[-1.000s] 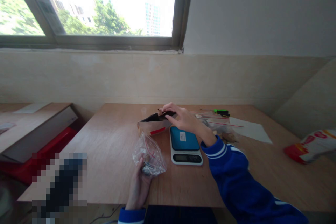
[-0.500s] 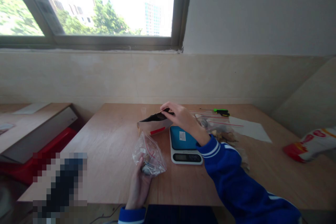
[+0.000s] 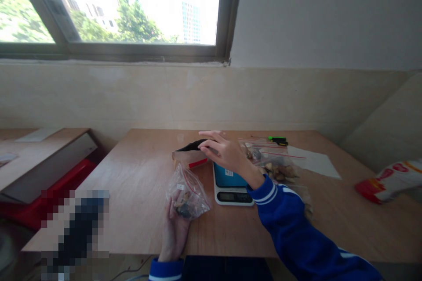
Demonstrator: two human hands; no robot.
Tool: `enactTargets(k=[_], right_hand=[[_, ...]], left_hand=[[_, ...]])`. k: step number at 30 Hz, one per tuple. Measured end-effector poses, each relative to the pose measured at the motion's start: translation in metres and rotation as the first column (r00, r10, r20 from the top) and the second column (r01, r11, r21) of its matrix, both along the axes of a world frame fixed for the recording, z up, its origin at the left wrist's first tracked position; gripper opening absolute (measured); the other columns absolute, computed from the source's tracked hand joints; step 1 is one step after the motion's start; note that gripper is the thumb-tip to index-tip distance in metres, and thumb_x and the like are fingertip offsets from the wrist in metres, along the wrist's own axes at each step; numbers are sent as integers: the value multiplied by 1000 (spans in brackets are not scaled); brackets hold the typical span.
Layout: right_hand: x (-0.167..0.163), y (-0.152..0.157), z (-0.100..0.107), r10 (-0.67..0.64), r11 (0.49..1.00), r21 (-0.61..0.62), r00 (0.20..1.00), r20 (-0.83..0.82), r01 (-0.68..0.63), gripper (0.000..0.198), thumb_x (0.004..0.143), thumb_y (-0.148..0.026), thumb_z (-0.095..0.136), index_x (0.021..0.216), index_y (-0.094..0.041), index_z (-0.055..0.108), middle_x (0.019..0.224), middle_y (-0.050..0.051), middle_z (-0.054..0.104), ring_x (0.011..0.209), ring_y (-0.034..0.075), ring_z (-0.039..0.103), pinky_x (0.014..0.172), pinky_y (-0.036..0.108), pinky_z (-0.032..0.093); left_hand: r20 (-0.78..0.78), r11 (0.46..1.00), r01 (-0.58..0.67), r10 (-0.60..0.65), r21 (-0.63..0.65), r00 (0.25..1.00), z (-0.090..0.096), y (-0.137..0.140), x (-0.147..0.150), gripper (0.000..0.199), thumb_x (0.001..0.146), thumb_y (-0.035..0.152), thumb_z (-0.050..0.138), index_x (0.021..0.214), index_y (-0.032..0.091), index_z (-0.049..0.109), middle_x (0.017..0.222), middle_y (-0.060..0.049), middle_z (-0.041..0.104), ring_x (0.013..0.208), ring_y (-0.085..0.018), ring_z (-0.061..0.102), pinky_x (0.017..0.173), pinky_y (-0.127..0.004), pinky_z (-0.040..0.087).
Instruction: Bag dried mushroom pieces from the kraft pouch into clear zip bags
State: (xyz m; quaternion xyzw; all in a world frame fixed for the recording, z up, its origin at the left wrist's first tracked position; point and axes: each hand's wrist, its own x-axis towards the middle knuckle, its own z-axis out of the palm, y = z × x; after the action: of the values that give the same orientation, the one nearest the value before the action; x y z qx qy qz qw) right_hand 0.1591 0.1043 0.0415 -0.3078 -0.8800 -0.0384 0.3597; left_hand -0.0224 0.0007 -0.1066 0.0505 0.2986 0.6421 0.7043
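Observation:
My left hand [image 3: 177,232] holds up a clear zip bag [image 3: 189,191] with dark and brownish lumps in its bottom, above the table's front part. My right hand [image 3: 226,151] hovers beside an open paper pouch [image 3: 184,156] with a dark inside and a red stripe; its fingers are apart and nothing shows between them. Whether a fingertip touches the pouch's rim, I cannot tell. Partly under my right hand sits a kitchen scale [image 3: 235,197] with a blue top and a white body.
Zip bags of brown pieces [image 3: 280,171] lie right of the scale. Behind them are a white sheet [image 3: 318,164] and a green-and-black tool [image 3: 278,139]. A red-and-white package [image 3: 389,182] lies at the right. A red stool [image 3: 66,189] stands at the left.
My right hand's fingers have spread and come off the pouch's rim, shifting slightly toward me. My left hand's grip on the zip bag has shifted slightly, showing more of the lumps.

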Motion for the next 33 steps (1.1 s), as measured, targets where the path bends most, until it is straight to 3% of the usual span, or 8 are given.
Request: enactTargets(k=[4,10,13,15,18,20,26,33], right_hand=[[-2,11,-10,-92,996,-12,995,50,93,20,93,-31,50,105,-21,63,130,10,56,119,24,50,103,44,39],[-7,29,-20,-236,972,-7,967,-95,237,35,90,-16,48,125,-20,50,143,14,42,132,28,38,110,53,26],[-13,16,-30,-157,986,-82,966,-207,143,25,88,-11,44,109,-17,55,130,15,51,125,27,45,105,49,34],[-19,1,-40,-41,970,-241,961,-274,-28,16,88,-11,44,95,-17,56,109,12,60,106,22,57,93,40,45],[-30,-19,-58,88,777,-566,938,-335,-275,8,87,-16,50,94,-18,53,94,6,64,84,16,63,77,31,52],[-35,-27,-69,122,645,-688,933,-337,-333,11,87,-17,52,98,-17,52,96,7,65,84,15,64,77,30,53],[-35,-24,-81,99,550,-783,954,-283,-290,19,82,-11,58,100,-17,56,90,3,67,75,14,65,69,26,53],[-32,-20,-87,298,647,-714,950,-88,-269,22,72,-21,74,93,-17,70,97,4,67,89,19,64,81,28,51]], left_hand=[[34,999,24,-26,46,999,-2,-1,-3,45,88,47,48,126,23,57,121,-11,64,108,-26,62,98,-49,45],[81,998,50,-53,42,995,-5,0,-5,47,90,48,43,128,25,55,123,-11,64,110,-25,61,101,-49,41],[34,997,60,-62,53,997,-2,0,-4,46,89,47,45,129,25,55,121,-10,64,107,-24,62,100,-48,42],[13,997,47,-48,54,999,0,-1,-3,45,89,46,46,128,25,56,120,-10,65,107,-24,62,99,-46,42],[-1,998,27,-27,50,1000,1,-2,-2,44,88,46,47,125,25,58,118,-9,66,108,-23,62,99,-44,43],[-5,998,21,-21,58,1000,1,-3,-1,43,88,46,48,125,26,58,118,-8,66,110,-22,61,99,-42,43],[-10,996,17,-16,83,1000,5,-3,2,41,88,42,50,125,27,58,120,-6,66,112,-21,60,99,-37,44],[-42,993,47,-43,108,998,7,-2,5,35,90,35,50,120,21,62,115,-8,69,105,-21,64,98,-38,47]])
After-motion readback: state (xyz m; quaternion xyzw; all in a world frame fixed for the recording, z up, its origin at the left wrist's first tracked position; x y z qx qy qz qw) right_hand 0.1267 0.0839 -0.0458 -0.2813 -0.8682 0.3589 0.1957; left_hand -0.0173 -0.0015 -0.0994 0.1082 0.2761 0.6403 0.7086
